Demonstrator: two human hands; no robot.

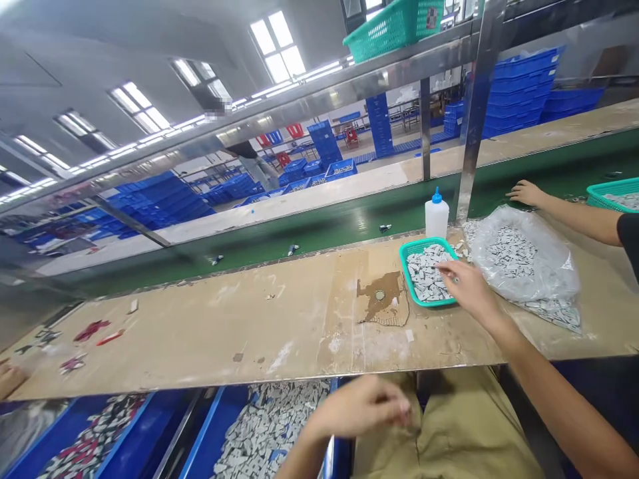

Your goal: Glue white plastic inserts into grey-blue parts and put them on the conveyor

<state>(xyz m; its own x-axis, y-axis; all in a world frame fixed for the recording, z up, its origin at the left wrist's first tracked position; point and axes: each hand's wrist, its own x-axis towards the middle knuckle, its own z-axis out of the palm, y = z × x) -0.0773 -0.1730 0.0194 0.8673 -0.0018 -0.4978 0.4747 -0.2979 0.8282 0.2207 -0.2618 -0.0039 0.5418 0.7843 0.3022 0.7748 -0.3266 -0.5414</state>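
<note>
My right hand (466, 287) reaches into a small green basket (405, 251) of grey plastic pieces (423, 273) on the worn bench; its fingers curl down onto the pieces, and whether they hold one is hidden. My left hand (364, 404) hangs below the bench edge over my lap, fingers pinched together, beside a blue bin (212, 432) full of the same grey pieces (264, 426). What the pinch holds is too small to make out.
A clear bag of grey pieces (524, 263) lies right of the basket. A white glue bottle with blue cap (436, 214) stands behind it. A co-worker's hand (526, 193) rests by the green conveyor belt (349, 223). Red scraps (92, 329) lie at far left.
</note>
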